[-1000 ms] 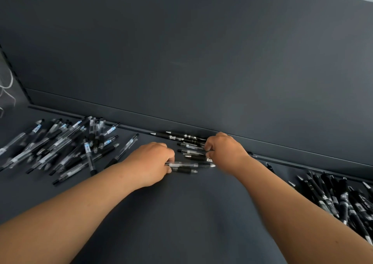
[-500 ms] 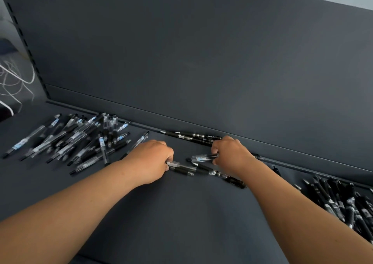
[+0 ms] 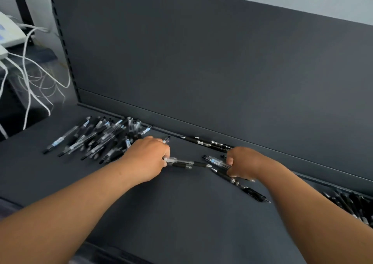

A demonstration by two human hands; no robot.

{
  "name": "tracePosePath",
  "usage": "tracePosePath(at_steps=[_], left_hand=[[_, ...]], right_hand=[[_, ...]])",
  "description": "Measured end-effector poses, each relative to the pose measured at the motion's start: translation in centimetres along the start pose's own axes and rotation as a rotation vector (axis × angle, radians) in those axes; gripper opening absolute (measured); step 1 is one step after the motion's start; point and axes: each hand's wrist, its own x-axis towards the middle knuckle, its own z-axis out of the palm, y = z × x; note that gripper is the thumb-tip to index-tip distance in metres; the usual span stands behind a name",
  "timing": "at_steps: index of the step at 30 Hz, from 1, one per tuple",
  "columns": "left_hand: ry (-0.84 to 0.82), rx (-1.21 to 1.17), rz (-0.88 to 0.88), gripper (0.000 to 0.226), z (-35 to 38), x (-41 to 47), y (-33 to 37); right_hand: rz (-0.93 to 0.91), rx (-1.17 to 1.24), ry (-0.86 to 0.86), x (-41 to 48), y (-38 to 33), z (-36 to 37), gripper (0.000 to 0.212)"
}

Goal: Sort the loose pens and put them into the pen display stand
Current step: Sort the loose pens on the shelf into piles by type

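Black and clear pens lie on a dark grey shelf (image 3: 181, 213). My left hand (image 3: 147, 158) is closed on a clear pen (image 3: 173, 160) whose tip points right, with a black pen (image 3: 187, 164) beside it. My right hand (image 3: 245, 163) grips a clear pen with a blue label (image 3: 216, 160) and touches a black pen (image 3: 240, 185) that slants down to the right. A pile of clear pens (image 3: 96, 138) lies left of my left hand. Two black pens (image 3: 205, 143) rest against the back wall. No pen display stand is in view.
A heap of black pens (image 3: 351, 205) sits at the right edge. The shelf's dark back panel (image 3: 201, 72) rises behind the pens. White cables (image 3: 30, 72) and white devices (image 3: 8, 33) hang beyond the shelf's left upright.
The view has swung left, revealing cables and devices. My right hand has pulled the labelled pen up from the middle group; the black pen under it now slants toward the right. My left hand keeps its pen.
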Motion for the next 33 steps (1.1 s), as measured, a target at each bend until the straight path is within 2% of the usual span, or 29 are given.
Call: tracePosePath(at_steps=[3,6,9,12,15,18,20,22,24,26,29,33], left_hand=[[0.017,-0.016,-0.055,0.007,-1.0,-0.7,-1.8],[0.053,-0.096,-0.162,0.006,-2.5,-1.5,-3.6],[0.098,-0.224,-0.338,0.005,-3.9,-1.9,-5.9],[0.138,-0.297,-0.502,0.009,-4.5,-2.0,-8.7],[0.136,-0.282,-0.600,0.011,-4.5,-1.8,-10.7],[0.123,-0.263,-0.632,0.012,-4.0,-1.2,-11.7],[0.134,-0.241,-0.613,0.015,-3.4,-0.9,-12.0],[0.149,-0.139,-0.574,0.027,-2.7,-0.8,-12.2],[0.072,-0.028,-0.547,0.052,-2.0,-0.9,-12.4],[-0.048,-0.013,-0.514,0.069,-1.5,-1.0,-12.5],[-0.138,-0.008,-0.472,0.074,-0.8,-1.3,-12.6],[-0.173,0.028,-0.449,0.079,-1.0,-1.6,-12.4]], right_hand=[[-0.032,0.035,0.062,-0.3,-1.9,-1.4,0.020],[-0.084,0.140,0.124,-0.1,-5.0,-2.7,0.022],[-0.121,0.490,0.080,0.3,-8.8,-3.1,0.016],[-0.065,0.811,-0.038,1.6,-12.4,-2.3,0.020],[0.025,1.012,-0.115,3.6,-15.2,-1.2,0.031],[0.082,1.116,-0.069,5.0,-17.2,-0.5,0.031],[0.063,1.107,-0.023,5.6,-18.0,-0.1,0.028],[0.006,1.028,0.059,5.7,-18.4,0.1,0.023],[-0.050,0.883,0.141,5.5,-18.4,0.2,0.027],[-0.094,0.666,0.214,5.0,-18.2,0.2,0.034],[-0.151,0.385,0.280,4.4,-17.8,0.8,0.042],[-0.161,0.226,0.232,3.6,-16.9,1.4,0.050]])
